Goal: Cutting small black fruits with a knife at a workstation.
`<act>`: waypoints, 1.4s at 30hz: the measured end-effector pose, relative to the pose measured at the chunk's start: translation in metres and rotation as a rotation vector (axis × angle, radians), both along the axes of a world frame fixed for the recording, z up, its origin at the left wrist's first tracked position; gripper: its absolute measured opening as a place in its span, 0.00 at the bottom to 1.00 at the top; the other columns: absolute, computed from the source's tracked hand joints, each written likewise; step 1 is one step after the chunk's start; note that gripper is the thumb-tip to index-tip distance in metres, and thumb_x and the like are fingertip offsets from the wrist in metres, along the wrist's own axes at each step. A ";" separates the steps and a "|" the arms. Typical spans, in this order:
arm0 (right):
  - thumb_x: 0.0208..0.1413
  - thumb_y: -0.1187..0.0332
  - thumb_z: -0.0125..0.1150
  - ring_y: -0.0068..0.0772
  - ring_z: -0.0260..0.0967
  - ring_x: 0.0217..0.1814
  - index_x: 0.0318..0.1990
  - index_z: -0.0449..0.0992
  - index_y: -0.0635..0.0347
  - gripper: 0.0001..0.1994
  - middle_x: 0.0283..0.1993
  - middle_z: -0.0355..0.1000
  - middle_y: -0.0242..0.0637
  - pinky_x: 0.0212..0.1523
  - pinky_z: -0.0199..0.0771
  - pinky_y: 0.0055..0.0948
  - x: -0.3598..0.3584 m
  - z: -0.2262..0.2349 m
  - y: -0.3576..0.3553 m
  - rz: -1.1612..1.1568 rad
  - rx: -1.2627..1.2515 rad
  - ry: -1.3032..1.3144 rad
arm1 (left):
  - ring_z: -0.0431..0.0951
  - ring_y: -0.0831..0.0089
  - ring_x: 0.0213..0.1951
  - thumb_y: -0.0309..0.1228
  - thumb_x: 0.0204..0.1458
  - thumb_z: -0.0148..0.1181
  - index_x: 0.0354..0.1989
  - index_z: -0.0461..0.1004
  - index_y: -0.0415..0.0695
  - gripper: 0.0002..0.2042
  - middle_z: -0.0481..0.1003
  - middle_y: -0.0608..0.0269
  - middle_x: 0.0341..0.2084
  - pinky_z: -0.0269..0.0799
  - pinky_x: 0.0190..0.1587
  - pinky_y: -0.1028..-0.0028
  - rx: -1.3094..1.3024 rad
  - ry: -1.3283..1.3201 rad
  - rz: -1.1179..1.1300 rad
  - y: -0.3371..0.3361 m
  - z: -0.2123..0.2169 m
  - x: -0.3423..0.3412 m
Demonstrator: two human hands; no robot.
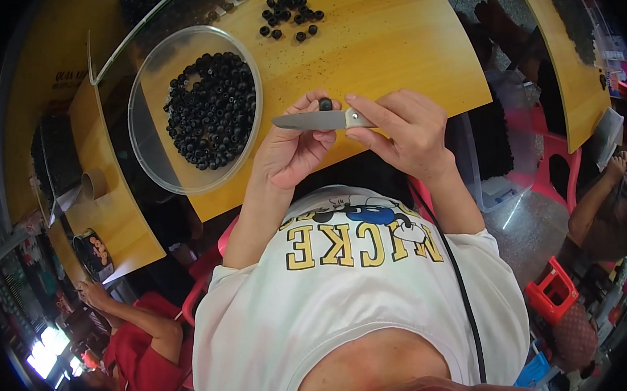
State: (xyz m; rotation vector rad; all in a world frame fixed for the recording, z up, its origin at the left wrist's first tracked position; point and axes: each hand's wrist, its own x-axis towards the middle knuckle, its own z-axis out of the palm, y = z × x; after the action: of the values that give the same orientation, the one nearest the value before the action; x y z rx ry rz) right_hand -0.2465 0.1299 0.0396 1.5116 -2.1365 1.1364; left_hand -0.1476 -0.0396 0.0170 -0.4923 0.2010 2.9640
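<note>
My left hand (288,150) pinches a small black round piece (325,104) between thumb and fingers, above the near edge of the yellow wooden table (390,37). A knife (308,121) with a short, straight blade and pale handle is gripped in my right hand (412,127). Its blade lies across in front of the left fingers, close to the black piece; whether it touches is unclear. Left of my hands, a round clear plastic tub (134,132) holds many similar black pieces (213,112). Several more loose black pieces (288,14) lie at the table's far side.
Dark specks dot the tabletop. A clear bin (483,183) with dark contents stands right of me. A red stool (554,291) is farther right. A person in red (145,334) sits at another table on the left; another person's arm (596,201) shows at right.
</note>
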 end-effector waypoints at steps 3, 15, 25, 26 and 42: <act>0.37 0.65 0.70 0.29 0.64 0.20 0.41 0.78 0.57 0.20 0.21 0.68 0.32 0.20 0.62 0.26 0.002 -0.001 -0.004 0.005 0.021 0.016 | 0.73 0.76 0.30 0.26 0.54 0.55 0.42 0.67 0.38 0.09 0.72 0.55 0.35 0.72 0.32 0.82 0.002 0.007 0.022 -0.001 -0.002 0.006; 0.40 0.66 0.69 0.29 0.64 0.19 0.40 0.78 0.58 0.17 0.20 0.67 0.34 0.20 0.62 0.27 0.002 -0.003 0.003 -0.055 0.121 0.003 | 0.71 0.74 0.31 0.24 0.52 0.56 0.42 0.69 0.36 0.10 0.71 0.54 0.33 0.69 0.33 0.80 -0.082 0.044 -0.002 -0.005 -0.017 0.011; 0.50 0.73 0.62 0.24 0.61 0.19 0.40 0.77 0.64 0.10 0.21 0.66 0.36 0.21 0.58 0.23 -0.013 -0.018 0.017 -0.255 -0.009 -0.326 | 0.74 0.72 0.37 0.22 0.54 0.52 0.43 0.70 0.35 0.09 0.72 0.54 0.37 0.76 0.40 0.79 -0.118 0.009 0.048 0.003 -0.011 0.007; 0.50 0.73 0.62 0.24 0.61 0.20 0.40 0.77 0.65 0.10 0.21 0.66 0.36 0.21 0.58 0.22 -0.011 -0.019 0.017 -0.258 0.004 -0.347 | 0.74 0.72 0.37 0.22 0.54 0.52 0.43 0.70 0.35 0.09 0.72 0.54 0.37 0.76 0.40 0.79 -0.119 0.011 0.046 0.004 -0.011 0.008; 0.39 0.64 0.69 0.28 0.63 0.18 0.41 0.79 0.57 0.18 0.20 0.67 0.31 0.18 0.61 0.26 0.015 -0.015 0.012 -0.014 -0.010 -0.087 | 0.74 0.68 0.45 0.18 0.50 0.56 0.42 0.70 0.36 0.11 0.72 0.55 0.39 0.74 0.50 0.74 0.055 -0.083 0.082 0.002 -0.022 0.014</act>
State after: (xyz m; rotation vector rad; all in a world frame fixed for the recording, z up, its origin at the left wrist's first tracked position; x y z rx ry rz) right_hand -0.2317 0.1424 0.0249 1.4661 -2.1909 1.2271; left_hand -0.1335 -0.0376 -0.0050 -0.6303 0.0928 3.0112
